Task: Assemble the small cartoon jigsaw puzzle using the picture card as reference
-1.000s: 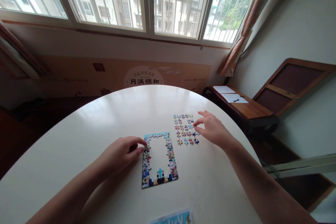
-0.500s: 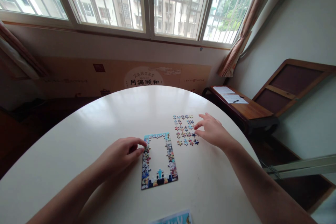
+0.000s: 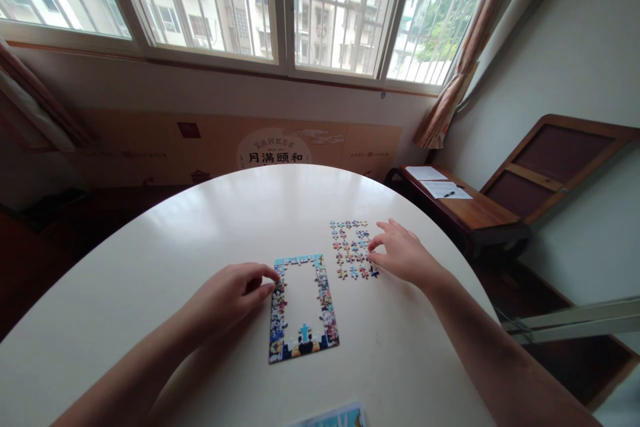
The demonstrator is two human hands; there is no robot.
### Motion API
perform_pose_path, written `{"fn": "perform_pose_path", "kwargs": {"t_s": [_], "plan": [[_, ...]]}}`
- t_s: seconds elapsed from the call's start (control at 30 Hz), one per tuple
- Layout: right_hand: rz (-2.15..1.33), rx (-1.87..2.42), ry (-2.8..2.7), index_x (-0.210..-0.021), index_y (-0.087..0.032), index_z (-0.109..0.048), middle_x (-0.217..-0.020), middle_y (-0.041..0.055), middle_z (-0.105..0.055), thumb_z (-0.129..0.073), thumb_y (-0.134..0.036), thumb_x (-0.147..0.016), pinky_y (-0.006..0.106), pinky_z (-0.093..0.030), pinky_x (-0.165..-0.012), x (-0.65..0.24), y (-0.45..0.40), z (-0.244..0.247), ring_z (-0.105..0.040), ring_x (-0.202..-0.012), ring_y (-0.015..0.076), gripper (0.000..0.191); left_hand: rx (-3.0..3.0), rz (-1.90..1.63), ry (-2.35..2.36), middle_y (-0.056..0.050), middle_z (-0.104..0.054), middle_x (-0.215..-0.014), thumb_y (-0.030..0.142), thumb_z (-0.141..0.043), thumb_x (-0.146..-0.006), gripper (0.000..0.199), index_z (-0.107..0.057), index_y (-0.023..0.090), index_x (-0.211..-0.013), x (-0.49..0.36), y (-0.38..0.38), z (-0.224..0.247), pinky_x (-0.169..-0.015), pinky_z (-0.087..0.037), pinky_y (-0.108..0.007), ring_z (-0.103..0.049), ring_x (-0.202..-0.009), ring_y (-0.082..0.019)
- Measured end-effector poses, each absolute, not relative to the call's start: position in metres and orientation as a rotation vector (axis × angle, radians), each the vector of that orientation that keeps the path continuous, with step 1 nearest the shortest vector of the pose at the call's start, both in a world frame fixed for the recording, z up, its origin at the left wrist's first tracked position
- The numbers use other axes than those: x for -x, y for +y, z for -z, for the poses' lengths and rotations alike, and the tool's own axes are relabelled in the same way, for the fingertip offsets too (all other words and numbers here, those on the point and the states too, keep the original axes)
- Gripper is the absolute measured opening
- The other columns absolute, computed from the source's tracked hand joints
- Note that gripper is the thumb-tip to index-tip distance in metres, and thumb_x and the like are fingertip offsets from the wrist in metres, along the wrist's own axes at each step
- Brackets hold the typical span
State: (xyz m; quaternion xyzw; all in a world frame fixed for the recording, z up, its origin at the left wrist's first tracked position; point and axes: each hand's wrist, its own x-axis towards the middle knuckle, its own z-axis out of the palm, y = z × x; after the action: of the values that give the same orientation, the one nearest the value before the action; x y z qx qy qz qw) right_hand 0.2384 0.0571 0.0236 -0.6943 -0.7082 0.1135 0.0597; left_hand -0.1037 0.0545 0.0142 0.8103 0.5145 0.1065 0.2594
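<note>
A partly assembled jigsaw puzzle (image 3: 329, 320) lies flat on the white round table, its border joined around a bare middle. My left hand (image 3: 235, 290) rests at the puzzle's upper left edge, index fingertip on it and thumb beside it. The index finger and thumb are apart, with nothing visible between them. To the right of the puzzle, loose jigsaw pieces (image 3: 345, 247) are laid out in rough rows. My right hand (image 3: 403, 252) is at the right side of these rows, fingers spread and fingertips close to the pieces. Whether they touch a piece cannot be made out.
The white table (image 3: 190, 233) has a curved far edge. At the near edge, a printed picture (image 3: 335, 417) is partly in view. Beyond the table on the right stands a wooden bench (image 3: 475, 210) with papers (image 3: 445, 189) and a pen on it.
My right hand has shifted very slightly left and down beside the loose pieces. My left hand stays at the puzzle's edge.
</note>
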Motion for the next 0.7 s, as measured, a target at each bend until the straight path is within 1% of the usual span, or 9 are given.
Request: {"fn": "perform_pose_path", "kwargs": {"t_s": [0.2,0.37,0.7], "plan": [[-0.334,2.091,-2.138,-0.100,-0.025,-0.079,-0.158,0.0115,-0.044,-0.066,-0.036,-0.087,0.058,-0.022,-0.118,-0.2374,0.0579,-0.0218,-0.022,-0.153,0.0373,0.021,-2.188,-0.285,1.399,-0.006,-0.076,-0.107,0.047,-0.050,-0.090,0.036,-0.076,0.028,-0.107,0.1037,0.0545,-0.0143,-0.078,-0.050,-0.032,-0.067,-0.092,-0.025],[-0.328,2.098,-2.132,-0.098,-0.025,-0.079,-0.157,0.0113,-0.045,-0.067,-0.032,-0.084,0.057,-0.024,-0.117,-0.2374,0.0585,-0.0204,-0.023,-0.153,0.0367,0.019,-2.196,-0.277,1.413,-0.006,-0.076,-0.107,0.047,-0.050,-0.090,0.036,-0.076,0.030,-0.107,0.1043,0.0548,-0.0132,-0.079,-0.050,-0.032,-0.067,-0.092,-0.025],[-0.328,2.082,-2.123,-0.095,-0.025,-0.079,-0.155,0.0106,-0.048,-0.068,-0.029,-0.082,0.056,-0.026,-0.117,-0.2367,0.0610,-0.0185,-0.026,-0.152,0.0371,0.018,-2.205,-0.275,1.404,-0.007,-0.076,-0.105,0.047,-0.049,-0.089,0.038,-0.076,0.028,-0.107,0.1031,0.0544,-0.0146,-0.078,-0.049,-0.033,-0.066,-0.090,-0.025]]}}
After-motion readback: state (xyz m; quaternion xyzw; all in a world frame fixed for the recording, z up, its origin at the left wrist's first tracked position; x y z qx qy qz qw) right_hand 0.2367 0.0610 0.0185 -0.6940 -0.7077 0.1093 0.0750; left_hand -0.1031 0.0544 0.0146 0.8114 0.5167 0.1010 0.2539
